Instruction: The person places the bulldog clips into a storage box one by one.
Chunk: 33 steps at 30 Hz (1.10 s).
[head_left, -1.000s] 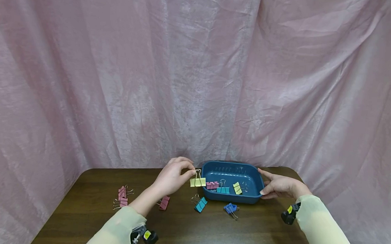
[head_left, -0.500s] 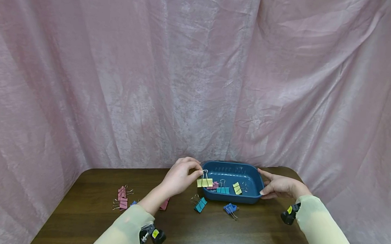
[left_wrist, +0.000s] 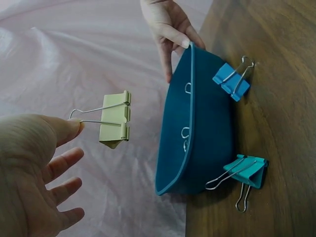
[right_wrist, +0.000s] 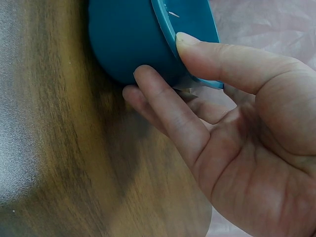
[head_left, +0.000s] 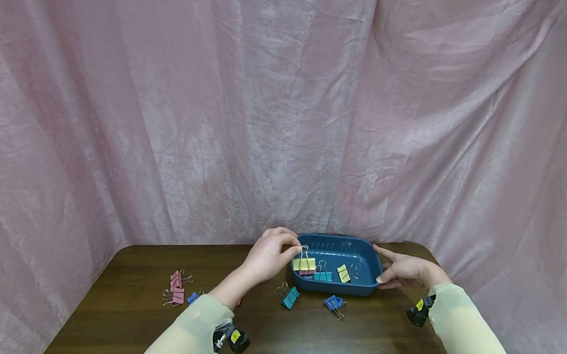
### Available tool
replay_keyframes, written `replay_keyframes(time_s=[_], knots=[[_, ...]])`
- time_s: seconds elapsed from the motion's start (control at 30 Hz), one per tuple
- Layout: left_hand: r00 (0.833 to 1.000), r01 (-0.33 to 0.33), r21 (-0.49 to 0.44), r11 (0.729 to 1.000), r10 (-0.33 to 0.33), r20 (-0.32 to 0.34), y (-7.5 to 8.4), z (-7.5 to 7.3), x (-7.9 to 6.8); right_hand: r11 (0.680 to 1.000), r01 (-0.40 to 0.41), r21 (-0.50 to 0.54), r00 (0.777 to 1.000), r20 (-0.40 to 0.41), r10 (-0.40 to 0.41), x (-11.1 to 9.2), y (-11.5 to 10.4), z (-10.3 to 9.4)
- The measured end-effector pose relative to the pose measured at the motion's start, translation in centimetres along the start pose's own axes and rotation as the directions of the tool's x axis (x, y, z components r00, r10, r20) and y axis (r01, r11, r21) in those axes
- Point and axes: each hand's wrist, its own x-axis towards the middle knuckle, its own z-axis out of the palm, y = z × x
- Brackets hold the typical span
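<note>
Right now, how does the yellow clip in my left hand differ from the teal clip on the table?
The yellow clip is pale; the teal clip, darker. Your left hand pinches the yellow clip aloft; the teal clip rests on the table. Both are binder clips.

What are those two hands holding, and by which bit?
The left hand pinches a yellow binder clip by its wire handle. The right hand holds the blue tray at its right end, thumb on the rim.

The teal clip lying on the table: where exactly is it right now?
In the head view, the teal clip lies on the table just in front of the blue tray, near its left end, with a blue clip to its right.
</note>
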Motion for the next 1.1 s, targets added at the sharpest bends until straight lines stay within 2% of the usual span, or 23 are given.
replay_keyframes(time_s=[0.53, 0.73, 1.1], knots=[[1.0, 0.014, 0.003, 1.0, -0.014, 0.001, 0.6, 1.2, 1.1, 1.0, 0.0, -0.005, 1.0, -0.006, 0.0, 0.0, 0.0, 0.1], [1.0, 0.0, 0.024, 1.0, 0.001, -0.008, 0.6, 1.6, 1.6, 1.0, 0.001, -0.011, 1.0, -0.008, -0.001, 0.0, 0.0, 0.1], [0.999, 0.042, 0.038, 0.998, -0.042, -0.017, 0.7, 2.8, 2.3, 1.0, 0.005, -0.004, 1.0, -0.001, -0.005, 0.0, 0.0, 0.1]])
